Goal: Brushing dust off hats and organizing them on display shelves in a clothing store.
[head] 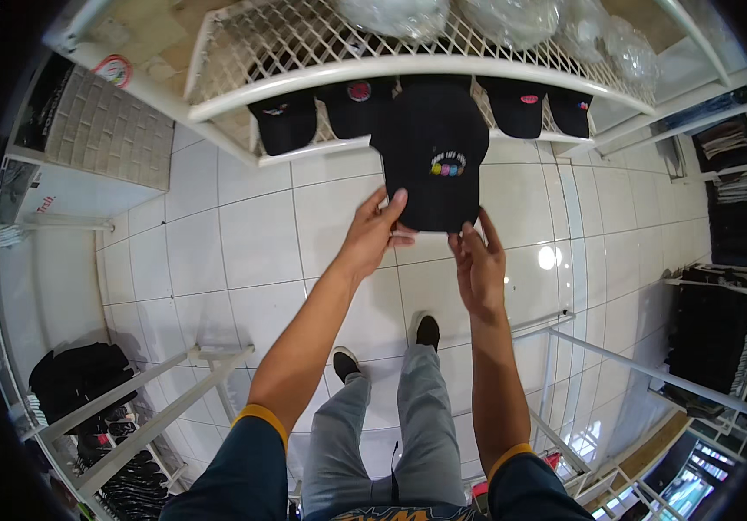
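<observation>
A black baseball cap with small multicoloured embroidery and lettering on its front is held before me, its brim towards my body. My left hand grips the left edge of the brim, thumb on top and fingers beneath. At the brim's right corner, my right hand pinches the edge between thumb and fingers. The cap's far end reaches the row of caps under the front bar of a white wire mesh shelf. More black caps hang left and right of it, each with a small front emblem.
Plastic-wrapped bundles lie on the mesh shelf. White metal rack rails stand at lower left, near dark hanging clothes. Another rail crosses at lower right. Dark garments hang along the right side. White tiles cover the floor.
</observation>
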The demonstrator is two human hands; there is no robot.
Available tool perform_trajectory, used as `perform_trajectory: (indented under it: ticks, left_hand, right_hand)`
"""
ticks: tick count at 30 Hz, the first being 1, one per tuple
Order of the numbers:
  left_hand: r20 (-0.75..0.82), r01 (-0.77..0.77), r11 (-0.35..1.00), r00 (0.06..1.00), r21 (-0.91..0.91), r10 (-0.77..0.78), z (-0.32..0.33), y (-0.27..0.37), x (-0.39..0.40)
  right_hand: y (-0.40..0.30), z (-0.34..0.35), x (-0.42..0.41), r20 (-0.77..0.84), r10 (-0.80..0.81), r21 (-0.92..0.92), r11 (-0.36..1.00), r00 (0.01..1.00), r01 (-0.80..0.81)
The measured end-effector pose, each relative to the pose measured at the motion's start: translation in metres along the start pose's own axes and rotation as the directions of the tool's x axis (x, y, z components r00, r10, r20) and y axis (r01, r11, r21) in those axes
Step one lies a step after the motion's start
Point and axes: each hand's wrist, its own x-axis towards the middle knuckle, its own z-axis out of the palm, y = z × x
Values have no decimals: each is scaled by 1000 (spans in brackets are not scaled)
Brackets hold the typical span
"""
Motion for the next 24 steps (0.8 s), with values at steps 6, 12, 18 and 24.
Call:
perform_trajectory:
  ticks: [6, 12, 18, 24]
  left_hand:
    - [13, -262, 948, 964, 180, 264, 41, 22, 67]
    - [-3, -454, 876, 888, 166, 460, 65, 32, 135]
    - [-26, -585, 788, 800, 191, 600, 61, 42, 177]
    - [-100, -599, 713, 736, 365, 669, 46, 29, 212]
  right_hand:
    - [-35, -8, 89, 101, -142, 7, 990, 985, 142]
    - [-50, -3, 182, 221, -220, 67, 975, 950, 211]
    - [-52, 26, 241, 249, -209, 125, 975, 946, 183]
    - [-46, 35, 268, 214, -168, -35, 983, 962, 180]
